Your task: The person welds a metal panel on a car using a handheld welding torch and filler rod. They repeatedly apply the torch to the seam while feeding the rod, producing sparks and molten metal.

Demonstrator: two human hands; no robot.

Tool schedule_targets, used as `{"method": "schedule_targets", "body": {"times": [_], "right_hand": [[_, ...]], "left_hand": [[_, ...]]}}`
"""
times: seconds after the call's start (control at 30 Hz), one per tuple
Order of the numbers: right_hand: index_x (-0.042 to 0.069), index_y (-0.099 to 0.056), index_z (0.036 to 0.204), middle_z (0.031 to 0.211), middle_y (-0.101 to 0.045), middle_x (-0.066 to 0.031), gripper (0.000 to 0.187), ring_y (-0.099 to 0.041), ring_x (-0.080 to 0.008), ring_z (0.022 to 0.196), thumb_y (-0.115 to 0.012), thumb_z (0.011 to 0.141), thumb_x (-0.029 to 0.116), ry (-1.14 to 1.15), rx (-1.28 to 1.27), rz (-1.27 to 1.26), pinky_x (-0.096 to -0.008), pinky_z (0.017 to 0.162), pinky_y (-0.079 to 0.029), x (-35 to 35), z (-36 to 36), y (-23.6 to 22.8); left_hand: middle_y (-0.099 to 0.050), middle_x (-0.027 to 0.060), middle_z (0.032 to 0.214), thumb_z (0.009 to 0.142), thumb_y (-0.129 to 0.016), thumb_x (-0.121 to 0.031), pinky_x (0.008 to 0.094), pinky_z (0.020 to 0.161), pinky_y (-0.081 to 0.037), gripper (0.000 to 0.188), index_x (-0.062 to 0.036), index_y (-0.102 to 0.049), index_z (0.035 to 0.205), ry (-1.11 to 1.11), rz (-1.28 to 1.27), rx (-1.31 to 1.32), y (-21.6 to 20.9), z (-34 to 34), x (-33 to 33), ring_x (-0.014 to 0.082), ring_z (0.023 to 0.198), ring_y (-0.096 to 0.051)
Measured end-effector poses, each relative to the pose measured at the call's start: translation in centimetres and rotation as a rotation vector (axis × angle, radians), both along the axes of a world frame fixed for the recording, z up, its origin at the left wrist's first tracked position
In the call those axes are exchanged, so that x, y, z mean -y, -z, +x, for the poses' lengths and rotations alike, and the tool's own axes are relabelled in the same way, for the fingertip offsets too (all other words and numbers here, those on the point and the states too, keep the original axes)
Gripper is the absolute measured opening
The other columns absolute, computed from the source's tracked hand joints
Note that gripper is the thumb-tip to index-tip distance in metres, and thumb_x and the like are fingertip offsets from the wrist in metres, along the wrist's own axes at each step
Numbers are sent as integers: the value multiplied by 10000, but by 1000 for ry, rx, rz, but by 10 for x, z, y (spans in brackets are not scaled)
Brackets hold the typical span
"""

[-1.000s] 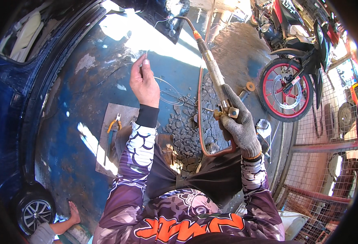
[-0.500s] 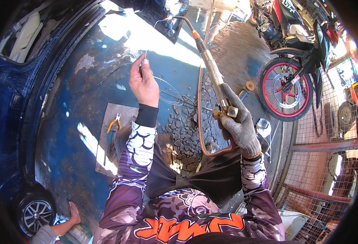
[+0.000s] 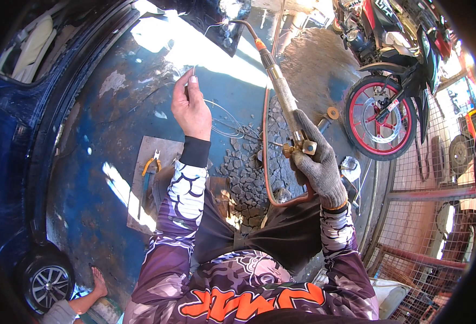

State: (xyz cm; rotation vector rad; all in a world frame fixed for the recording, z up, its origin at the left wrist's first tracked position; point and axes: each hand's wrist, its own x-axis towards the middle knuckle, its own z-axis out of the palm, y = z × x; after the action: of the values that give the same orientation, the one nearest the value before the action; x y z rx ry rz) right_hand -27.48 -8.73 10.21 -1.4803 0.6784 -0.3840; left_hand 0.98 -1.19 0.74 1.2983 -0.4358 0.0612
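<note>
While the gloved right hand [image 3: 320, 167] is closed around the torch [image 3: 284, 97], the bare left hand [image 3: 192, 113] pinches a thin wire [image 3: 194, 69], thumb against forefinger; the torch's tip and the wire's end stand close together at a dark panel [image 3: 235, 47] ahead.

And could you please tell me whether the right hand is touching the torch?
Touching: the head view shows the gloved right hand gripping the torch at its lower end.
</note>
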Motion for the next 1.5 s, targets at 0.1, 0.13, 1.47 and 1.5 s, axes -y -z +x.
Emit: {"method": "schedule_targets", "body": {"times": [0.1, 0.13, 1.47, 1.5], "right_hand": [[101, -399, 1705, 932, -674, -17, 802, -530, -26, 565, -632, 946, -13, -3, -6, -19, -213, 480, -464, 1, 0, 1], [102, -399, 1705, 938, -677, -19, 803, -530, -26, 566, -635, 945, -11, -2, -4, -19, -213, 480, -465, 1, 0, 1], [110, -411, 1703, 929, -649, -3, 821, -523, -30, 594, -606, 915, -16, 7, -8, -29, -213, 507, -469, 0, -1, 1], [109, -411, 1703, 929, -649, -4, 821, -524, -31, 594, -604, 915, -17, 9, -17, -26, -212, 507, -470, 0, -1, 1]], "left_hand": [[-699, -28, 978, 1146, -626, -179, 217, 628, -417, 263, -26, -734, 1331, 2, -23, -3, 0, 1, 2, 27, 718, -466], [-689, -35, 959, 1146, -625, -174, 217, 616, -404, 259, -28, -735, 1329, 0, -21, -18, 0, 1, 2, 26, 707, -452], [-670, -35, 923, 1147, -627, -188, 225, 618, -409, 267, -25, -738, 1326, -9, -27, 6, 2, 4, 4, 30, 708, -465], [-668, -35, 921, 1147, -627, -188, 225, 617, -407, 267, -26, -738, 1327, -9, -27, 4, 2, 4, 4, 29, 706, -462]]}}
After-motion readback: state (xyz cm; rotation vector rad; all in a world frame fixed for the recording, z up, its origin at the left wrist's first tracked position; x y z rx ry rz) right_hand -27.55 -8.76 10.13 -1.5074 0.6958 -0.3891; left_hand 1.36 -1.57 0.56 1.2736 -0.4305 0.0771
